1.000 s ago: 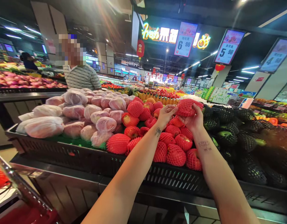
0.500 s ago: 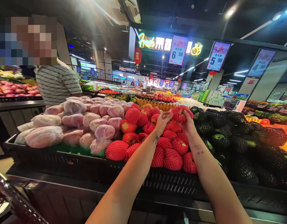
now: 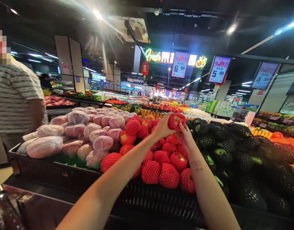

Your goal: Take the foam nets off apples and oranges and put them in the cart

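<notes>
A red apple (image 3: 177, 121) in a red foam net is held up above the pile, just right of centre. My left hand (image 3: 164, 127) is closed round its left side. From below and the right, my right hand (image 3: 185, 135) presses its fingers against the front of the same apple. Beneath my arms lie several more netted red apples (image 3: 169, 175) in a black crate (image 3: 161, 199). Part of that pile is hidden by my left forearm.
Pinkish fruits in clear wrap (image 3: 103, 143) fill the left side of the display. On the right are green fruits in black nets (image 3: 223, 155). A person in a striped shirt (image 3: 19, 95) stands at the far left. Price screens (image 3: 180, 65) hang overhead.
My left hand, earlier just beside the apple, now grips its left side. My right hand has shifted from the apple's right side to its lower front. The person appears farther left.
</notes>
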The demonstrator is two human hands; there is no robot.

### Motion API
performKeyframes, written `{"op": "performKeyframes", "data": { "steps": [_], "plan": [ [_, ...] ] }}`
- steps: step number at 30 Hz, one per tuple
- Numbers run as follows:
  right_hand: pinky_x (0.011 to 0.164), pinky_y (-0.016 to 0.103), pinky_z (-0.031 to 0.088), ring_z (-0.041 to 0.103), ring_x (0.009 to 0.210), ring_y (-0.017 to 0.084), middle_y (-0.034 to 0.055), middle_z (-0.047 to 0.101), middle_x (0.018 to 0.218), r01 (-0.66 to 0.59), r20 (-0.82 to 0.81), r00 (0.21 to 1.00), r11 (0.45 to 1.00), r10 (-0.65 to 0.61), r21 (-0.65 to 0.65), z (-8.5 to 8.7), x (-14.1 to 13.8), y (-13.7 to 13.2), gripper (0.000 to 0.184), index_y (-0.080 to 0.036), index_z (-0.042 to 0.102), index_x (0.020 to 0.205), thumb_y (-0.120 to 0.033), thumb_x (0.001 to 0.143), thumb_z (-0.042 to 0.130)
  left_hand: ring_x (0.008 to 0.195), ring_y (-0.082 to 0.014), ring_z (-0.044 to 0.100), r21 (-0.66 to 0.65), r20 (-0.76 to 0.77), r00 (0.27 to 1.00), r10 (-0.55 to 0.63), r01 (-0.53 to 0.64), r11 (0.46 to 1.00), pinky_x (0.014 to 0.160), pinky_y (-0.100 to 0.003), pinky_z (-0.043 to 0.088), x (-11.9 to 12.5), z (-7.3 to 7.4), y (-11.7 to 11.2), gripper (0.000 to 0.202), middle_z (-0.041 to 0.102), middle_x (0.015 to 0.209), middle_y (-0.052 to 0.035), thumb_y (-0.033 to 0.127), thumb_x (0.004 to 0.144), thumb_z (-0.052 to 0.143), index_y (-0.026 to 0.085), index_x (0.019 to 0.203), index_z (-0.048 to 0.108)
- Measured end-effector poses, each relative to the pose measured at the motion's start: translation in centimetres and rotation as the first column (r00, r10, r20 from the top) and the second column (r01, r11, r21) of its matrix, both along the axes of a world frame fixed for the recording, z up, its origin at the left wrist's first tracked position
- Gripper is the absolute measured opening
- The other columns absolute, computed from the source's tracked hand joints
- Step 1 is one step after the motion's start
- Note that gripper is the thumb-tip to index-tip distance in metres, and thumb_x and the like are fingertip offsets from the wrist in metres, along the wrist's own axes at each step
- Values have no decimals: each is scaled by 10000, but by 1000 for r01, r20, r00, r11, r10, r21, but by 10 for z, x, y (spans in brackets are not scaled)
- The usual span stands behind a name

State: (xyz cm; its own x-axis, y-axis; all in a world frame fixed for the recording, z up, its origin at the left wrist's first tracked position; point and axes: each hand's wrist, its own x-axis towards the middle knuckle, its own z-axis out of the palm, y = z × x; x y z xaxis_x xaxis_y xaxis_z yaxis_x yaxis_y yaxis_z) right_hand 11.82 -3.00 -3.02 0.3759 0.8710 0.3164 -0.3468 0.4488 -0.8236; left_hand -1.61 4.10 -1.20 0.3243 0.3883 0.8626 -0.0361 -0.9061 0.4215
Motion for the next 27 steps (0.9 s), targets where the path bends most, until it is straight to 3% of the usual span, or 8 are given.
{"op": "performKeyframes", "data": {
  "steps": [4,7,9,11,16,21,25,27],
  "plan": [
    [906,298,585,715,1087,183,70,713,1218,264,100,957,961,-272,85,3,3,-4,830,-257,432,1366,-561,704,830,1123,-355,672,-129,-63,961,271,-277,952,1019,-468,504,3,37,44,790,687,1215,-186,378,677,911,152,1331,531],
    [1035,409,522,662,1190,260,157,677,1281,543,294,765,820,-573,184,3,-4,-9,914,-174,382,1455,-584,736,769,1223,-392,611,10,-345,790,507,-537,844,1029,-450,482,12,46,86,884,616,1344,-254,338,709,890,87,1434,451],
    [1023,471,515,655,1168,299,188,670,1270,635,405,611,727,-680,263,2,-9,-13,859,-139,396,1471,-555,788,711,1322,-428,522,223,-519,601,607,-591,775,1078,-471,439,22,41,112,977,550,1427,-292,281,698,893,64,1509,394],
    [995,506,517,651,1130,319,193,673,1239,672,469,476,652,-744,352,1,-13,-17,784,-124,409,1480,-496,834,650,1393,-447,434,344,-595,479,645,-574,743,1131,-501,381,36,32,133,1020,515,1466,-308,199,685,883,74,1555,365],
    [981,517,508,623,1087,320,183,674,1184,706,481,253,500,-840,502,1,-14,-22,657,-122,421,1487,-400,904,544,1436,-430,398,353,-674,384,631,-582,732,1153,-496,343,76,7,165,891,518,1488,-298,171,711,837,124,1519,464],
    [987,503,515,623,1075,304,169,685,1188,686,518,239,520,-821,508,-1,-17,-20,605,-135,437,1474,-350,917,530,1344,-405,551,214,-726,345,595,-709,672,1067,-479,418,82,7,187,628,548,1483,-265,415,927,635,155,1485,509],
    [1004,493,511,621,1097,304,164,692,1187,674,580,262,576,-771,461,-2,-20,-20,578,-136,476,1446,-321,903,552,1344,-447,535,106,-735,311,603,-825,555,1062,-590,420,47,14,199,546,606,1384,-267,410,923,671,132,1384,584],
    [994,482,516,625,1102,306,159,694,1177,680,612,273,599,-742,424,-1,-22,-21,548,-135,507,1421,-314,905,561,1234,-379,616,41,-758,321,568,-845,533,1005,-564,496,28,14,202,486,648,1301,-221,374,907,729,115,1305,624]
  ]
}}
